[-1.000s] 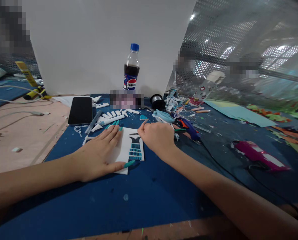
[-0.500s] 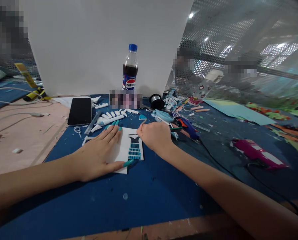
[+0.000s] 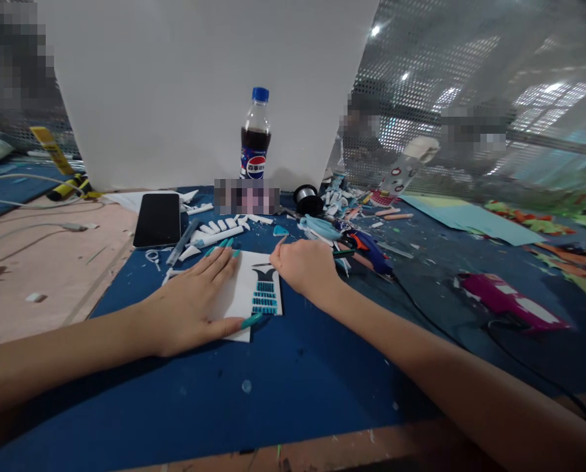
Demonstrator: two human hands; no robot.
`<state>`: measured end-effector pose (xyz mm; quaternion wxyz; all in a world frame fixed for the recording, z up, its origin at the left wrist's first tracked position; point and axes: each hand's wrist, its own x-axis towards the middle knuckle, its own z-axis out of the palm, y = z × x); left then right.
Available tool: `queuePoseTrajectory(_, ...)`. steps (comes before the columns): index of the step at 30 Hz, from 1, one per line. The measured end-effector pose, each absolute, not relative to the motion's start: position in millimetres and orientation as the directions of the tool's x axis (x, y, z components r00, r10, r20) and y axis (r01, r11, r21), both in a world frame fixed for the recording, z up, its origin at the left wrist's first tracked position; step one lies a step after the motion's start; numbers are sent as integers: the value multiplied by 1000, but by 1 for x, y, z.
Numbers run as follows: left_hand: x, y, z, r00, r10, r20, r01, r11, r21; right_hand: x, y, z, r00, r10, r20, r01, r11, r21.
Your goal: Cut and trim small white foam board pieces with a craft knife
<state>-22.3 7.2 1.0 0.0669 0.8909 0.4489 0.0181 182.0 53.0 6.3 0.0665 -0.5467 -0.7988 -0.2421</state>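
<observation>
Little has changed: left hand [image 3: 185, 305], spread wide, pins white card [image 3: 241, 282] well in from worktop's [image 3: 297, 393] near edge. Right hand [image 3: 307, 265] closed on dark stick [image 3: 344, 253].

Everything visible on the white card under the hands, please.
The white card looks matte, likely paper or thin board, and lies flat on the blue work surface. Its lower edge is stepped, so possibly two overlapping pieces. The right part carries a dark curved shape above rows of blue-and-black strips. The left hand rests palm-down across the left part; the right hand, gripping a thin dark stick, is at the upper right, contact unclear.
</observation>
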Motion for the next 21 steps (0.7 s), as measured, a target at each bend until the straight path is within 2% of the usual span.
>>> queuePoseTrajectory(10, -24, 7, 3, 559, 822, -106, 827, -545, 137, 186, 56, 5, -398, 855, 333, 903, 300, 308)
queuePoseTrajectory(17, -25, 7, 1, 567, 822, -56, 819, -555, 143, 188, 56, 7, -396, 870, 295, 901, 305, 309)
queuePoseTrajectory(21, -24, 7, 2, 559, 825, -82, 826, -546, 139, 189, 57, 7, -402, 872, 279, 897, 316, 308)
